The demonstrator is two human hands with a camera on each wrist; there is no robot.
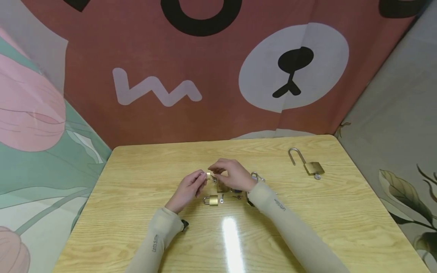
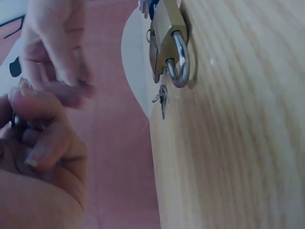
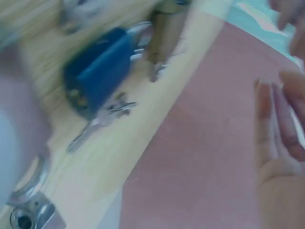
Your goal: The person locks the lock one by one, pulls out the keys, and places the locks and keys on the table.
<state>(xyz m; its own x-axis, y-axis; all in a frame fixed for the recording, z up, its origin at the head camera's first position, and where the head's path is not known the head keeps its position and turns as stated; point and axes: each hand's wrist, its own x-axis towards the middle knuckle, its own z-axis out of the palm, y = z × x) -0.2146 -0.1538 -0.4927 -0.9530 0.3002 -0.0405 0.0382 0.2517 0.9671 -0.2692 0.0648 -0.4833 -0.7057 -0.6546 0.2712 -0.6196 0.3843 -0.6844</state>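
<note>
My left hand [image 1: 189, 189] pinches a small brass padlock [image 1: 208, 175] between thumb and fingers, raised over the table. A small key [image 1: 214, 179] shows just beside that padlock. Close on its right, my right hand [image 1: 235, 176] has its fingertips reaching toward the padlock, and nothing shows between its fingers in the right wrist view. Below the hands lie another small brass padlock [image 1: 213, 200], its shackle to the left, and a key [image 1: 222, 198]. A larger brass padlock [image 2: 169, 28] and keys [image 2: 162, 98] lie on the tabletop in the left wrist view.
Under and behind the right forearm is a group of locks, with a blue padlock [image 3: 102, 67] and its keys [image 3: 114, 112] in the right wrist view. At the far right of the wooden table [image 1: 143, 159] lies a big brass padlock [image 1: 314, 168], its long shackle swung out.
</note>
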